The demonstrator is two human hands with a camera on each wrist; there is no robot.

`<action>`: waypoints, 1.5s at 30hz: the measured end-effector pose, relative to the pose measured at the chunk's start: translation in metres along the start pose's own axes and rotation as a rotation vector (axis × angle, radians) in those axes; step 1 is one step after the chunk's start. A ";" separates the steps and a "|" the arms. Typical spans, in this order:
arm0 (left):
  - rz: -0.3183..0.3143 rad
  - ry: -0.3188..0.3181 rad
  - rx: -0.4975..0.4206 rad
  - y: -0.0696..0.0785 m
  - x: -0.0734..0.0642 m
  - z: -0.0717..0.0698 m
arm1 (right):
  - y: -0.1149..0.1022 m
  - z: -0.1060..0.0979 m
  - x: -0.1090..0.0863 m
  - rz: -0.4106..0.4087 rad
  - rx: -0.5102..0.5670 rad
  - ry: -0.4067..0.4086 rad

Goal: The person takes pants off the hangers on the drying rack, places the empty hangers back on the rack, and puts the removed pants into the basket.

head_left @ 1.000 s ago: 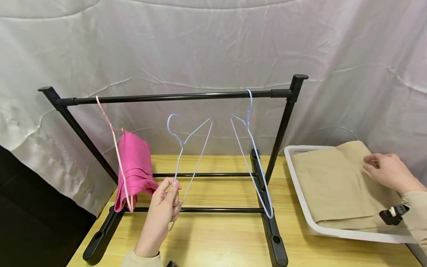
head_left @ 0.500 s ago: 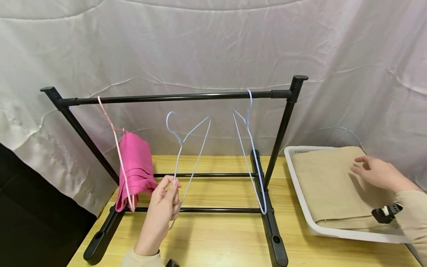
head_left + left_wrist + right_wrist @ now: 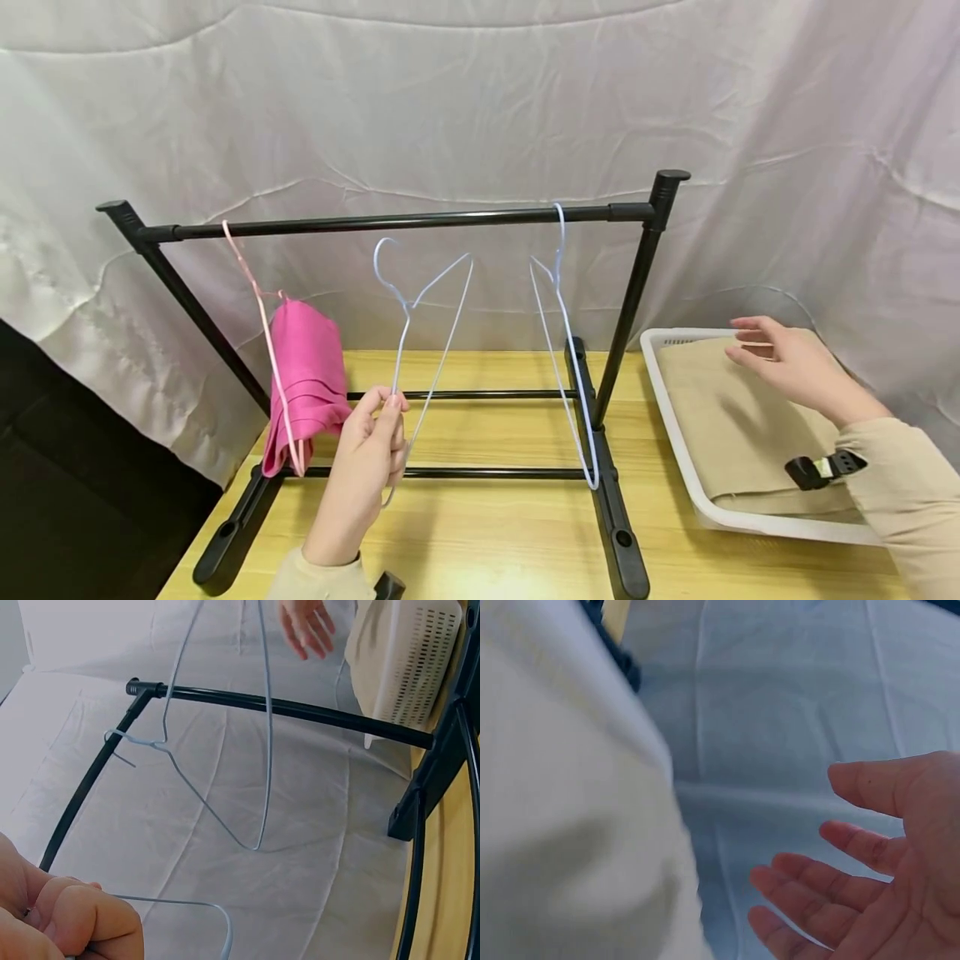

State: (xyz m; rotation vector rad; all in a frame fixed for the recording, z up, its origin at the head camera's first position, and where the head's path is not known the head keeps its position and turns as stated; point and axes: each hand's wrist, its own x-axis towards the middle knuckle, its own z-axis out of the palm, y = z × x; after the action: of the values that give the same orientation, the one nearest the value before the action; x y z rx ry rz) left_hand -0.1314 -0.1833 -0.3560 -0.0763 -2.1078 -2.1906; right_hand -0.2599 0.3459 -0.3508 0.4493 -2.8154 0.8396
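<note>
Head view: the left hand point(image 3: 367, 462) pinches a pale-blue hanger point(image 3: 408, 305) before the black garment rack point(image 3: 375, 223); the right hand point(image 3: 787, 362), fingers spread, seemingly hovers over folded beige cloth point(image 3: 750, 442) in a white basket point(image 3: 780, 526) toward the desk's right edge.

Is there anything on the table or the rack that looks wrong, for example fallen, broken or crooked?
Nothing looks fallen or broken, and the blue hanger in the left hand shows no damage. Only the pink cloth on the pink hanger looks slightly untidy: its lower part bunches in folds.
</note>
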 end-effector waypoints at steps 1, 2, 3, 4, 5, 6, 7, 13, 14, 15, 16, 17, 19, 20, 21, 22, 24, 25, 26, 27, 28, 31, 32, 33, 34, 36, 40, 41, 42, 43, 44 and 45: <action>0.000 0.003 0.005 0.001 0.000 0.000 | -0.006 0.004 0.002 -0.021 0.031 0.014; 0.002 0.006 0.009 0.002 0.000 0.001 | -0.011 0.007 0.003 -0.035 0.051 0.021; 0.004 0.008 0.011 0.003 0.000 0.002 | -0.018 0.010 0.005 -0.044 0.070 0.025; 0.008 0.008 0.014 0.004 0.001 0.002 | -0.024 0.013 0.006 -0.050 0.100 0.022; 0.012 0.009 0.015 0.005 0.001 0.003 | -0.030 0.016 0.008 -0.061 0.131 0.021; 0.017 0.009 0.017 0.006 0.001 0.004 | -0.037 0.018 0.009 -0.068 0.156 0.021; 0.021 0.009 0.018 0.007 0.002 0.004 | -0.043 0.021 0.010 -0.075 0.173 0.024; 0.033 -0.008 0.024 0.014 0.004 0.007 | -0.075 0.032 0.015 -0.096 0.294 -0.003; 0.033 -0.011 0.027 0.015 0.004 0.007 | -0.078 0.034 0.016 -0.096 0.305 -0.005; 0.032 -0.014 0.032 0.016 0.004 0.007 | -0.081 0.037 0.017 -0.095 0.310 -0.001; 0.030 -0.015 0.037 0.017 0.003 0.008 | -0.084 0.040 0.018 -0.093 0.317 0.000; 0.028 -0.016 0.042 0.017 0.003 0.008 | -0.086 0.042 0.019 -0.093 0.329 0.002; 0.029 -0.014 0.054 0.019 0.002 0.009 | -0.089 0.047 0.020 -0.102 0.352 0.007; 0.030 -0.012 0.059 0.019 0.002 0.009 | -0.090 0.050 0.022 -0.108 0.363 0.010; 0.032 -0.011 0.063 0.020 0.001 0.009 | -0.092 0.052 0.023 -0.117 0.371 0.015; 0.036 -0.010 0.068 0.021 0.001 0.009 | -0.092 0.055 0.024 -0.124 0.380 0.019; 0.044 -0.009 0.076 0.022 0.001 0.010 | -0.094 0.060 0.026 -0.130 0.378 0.032; 0.049 -0.009 0.079 0.022 0.001 0.010 | -0.095 0.062 0.027 -0.129 0.373 0.037; 0.053 -0.010 0.081 0.023 0.000 0.010 | -0.097 0.064 0.028 -0.123 0.368 0.037; 0.056 -0.010 0.083 0.023 0.000 0.010 | -0.098 0.066 0.029 -0.120 0.363 0.038; 0.058 -0.008 0.086 0.023 0.000 0.010 | -0.099 0.068 0.030 -0.114 0.364 0.037; 0.060 -0.006 0.088 0.025 -0.001 0.011 | -0.103 0.074 0.033 -0.153 0.403 0.045; 0.060 -0.006 0.089 0.025 -0.001 0.011 | -0.104 0.076 0.034 -0.169 0.419 0.047; 0.062 -0.004 0.089 0.026 -0.002 0.011 | -0.104 0.078 0.035 -0.187 0.437 0.052; 0.065 -0.002 0.089 0.027 -0.002 0.011 | -0.105 0.080 0.036 -0.203 0.454 0.057; 0.072 0.001 0.088 0.028 -0.002 0.012 | -0.106 0.083 0.038 -0.222 0.485 0.062; 0.086 0.004 0.088 0.031 -0.003 0.012 | -0.106 0.088 0.040 -0.226 0.540 0.067; 0.086 0.005 0.089 0.032 -0.003 0.013 | -0.106 0.089 0.041 -0.228 0.551 0.069; 0.086 0.007 0.091 0.033 -0.003 0.013 | -0.106 0.090 0.042 -0.230 0.557 0.071; 0.087 0.008 0.094 0.034 -0.002 0.014 | -0.106 0.091 0.042 -0.231 0.556 0.075; 0.089 0.011 0.098 0.035 -0.001 0.014 | -0.106 0.091 0.043 -0.232 0.556 0.079; 0.091 0.013 0.101 0.037 0.000 0.015 | -0.106 0.092 0.043 -0.234 0.555 0.082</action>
State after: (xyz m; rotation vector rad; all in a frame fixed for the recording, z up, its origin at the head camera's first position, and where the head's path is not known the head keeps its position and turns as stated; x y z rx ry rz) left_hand -0.1278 -0.1700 -0.3190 -0.1468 -2.1587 -2.0257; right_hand -0.2726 0.2003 -0.3630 0.7762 -2.3592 1.5365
